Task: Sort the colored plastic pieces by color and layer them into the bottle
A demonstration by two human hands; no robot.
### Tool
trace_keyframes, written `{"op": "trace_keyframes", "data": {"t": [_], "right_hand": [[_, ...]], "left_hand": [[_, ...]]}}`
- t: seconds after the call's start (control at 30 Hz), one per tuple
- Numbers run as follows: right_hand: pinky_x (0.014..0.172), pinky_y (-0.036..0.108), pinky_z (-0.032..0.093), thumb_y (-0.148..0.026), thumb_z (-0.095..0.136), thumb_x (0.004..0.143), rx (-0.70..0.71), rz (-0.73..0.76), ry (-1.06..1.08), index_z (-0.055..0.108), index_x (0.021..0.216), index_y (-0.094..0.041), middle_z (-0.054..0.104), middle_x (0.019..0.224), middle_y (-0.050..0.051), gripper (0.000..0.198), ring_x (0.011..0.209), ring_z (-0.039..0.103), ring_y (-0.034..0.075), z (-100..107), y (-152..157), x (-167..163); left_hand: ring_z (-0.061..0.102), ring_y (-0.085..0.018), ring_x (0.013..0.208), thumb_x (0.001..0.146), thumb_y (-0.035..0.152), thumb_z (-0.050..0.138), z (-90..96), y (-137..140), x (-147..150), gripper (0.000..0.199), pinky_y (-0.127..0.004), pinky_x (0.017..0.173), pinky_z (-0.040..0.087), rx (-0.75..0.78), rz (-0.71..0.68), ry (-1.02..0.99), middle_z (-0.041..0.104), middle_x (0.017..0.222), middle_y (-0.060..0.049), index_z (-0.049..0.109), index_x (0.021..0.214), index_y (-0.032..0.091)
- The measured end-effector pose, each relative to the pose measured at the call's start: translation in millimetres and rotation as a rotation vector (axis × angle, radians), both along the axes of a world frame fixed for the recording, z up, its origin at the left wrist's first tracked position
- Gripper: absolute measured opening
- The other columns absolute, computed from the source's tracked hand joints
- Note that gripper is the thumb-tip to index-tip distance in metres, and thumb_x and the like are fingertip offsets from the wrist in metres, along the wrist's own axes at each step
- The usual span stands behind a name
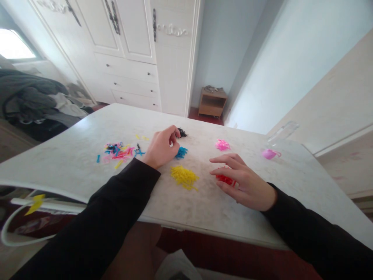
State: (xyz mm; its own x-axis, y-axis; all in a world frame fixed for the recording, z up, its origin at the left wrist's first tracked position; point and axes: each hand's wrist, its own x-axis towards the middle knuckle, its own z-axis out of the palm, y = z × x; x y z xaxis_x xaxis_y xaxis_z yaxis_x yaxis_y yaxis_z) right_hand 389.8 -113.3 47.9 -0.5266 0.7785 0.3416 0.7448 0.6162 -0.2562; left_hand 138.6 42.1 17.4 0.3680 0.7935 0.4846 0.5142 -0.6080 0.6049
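My left hand (164, 146) is curled at the edge of a pile of small black bands (182, 133), its fingers bent and thumb drawn in. Whatever its fingertips may hold is too small to make out. Just by its thumb lies a blue pile (181, 153) of similar bits. My right hand (244, 181) hovers or rests over a red pile (225, 178), fingers spread, partly hiding it. Between the hands sits a yellow pile (185, 177). A pink pile (222, 145) lies beyond my right hand. Left of my left hand is a mixed-colour heap (118, 151).
A clear plastic container (282, 133) lies at the table's right, beside a pink-purple cap-like piece (270, 154). A few yellow bits (142, 137) are scattered behind the mixed heap. The white table (210, 217) faces a white wardrobe (128, 35) and small wooden cabinet (212, 103).
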Motion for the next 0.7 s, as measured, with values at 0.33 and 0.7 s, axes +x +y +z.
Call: {"op": "trace_keyframes", "data": {"t": [0.33,0.7], "right_hand": [[0.103,0.056,0.052,-0.021,0.059,0.098,0.005,0.026,-0.001,0.071,0.113,-0.022,0.066,0.134,0.014,0.019,0.121,0.058,0.031,-1.0,0.6,3.4],[0.102,0.056,0.052,-0.021,0.060,0.096,0.020,0.032,0.023,0.073,0.106,-0.023,0.069,0.130,0.013,0.016,0.119,0.059,0.031,-0.6,-2.4,4.6]], "left_hand": [[0.057,-0.017,0.062,0.075,0.015,0.057,4.5,5.8,-8.3,0.011,-0.030,0.066,0.044,-0.003,0.208,-0.021,0.061,0.065,0.002,0.060,0.083,0.021],[0.068,-0.038,0.095,0.072,0.023,0.067,6.0,15.2,-57.8,0.009,-0.048,0.083,0.052,-0.215,0.692,0.282,0.074,0.087,-0.015,0.072,0.079,0.022]]}}
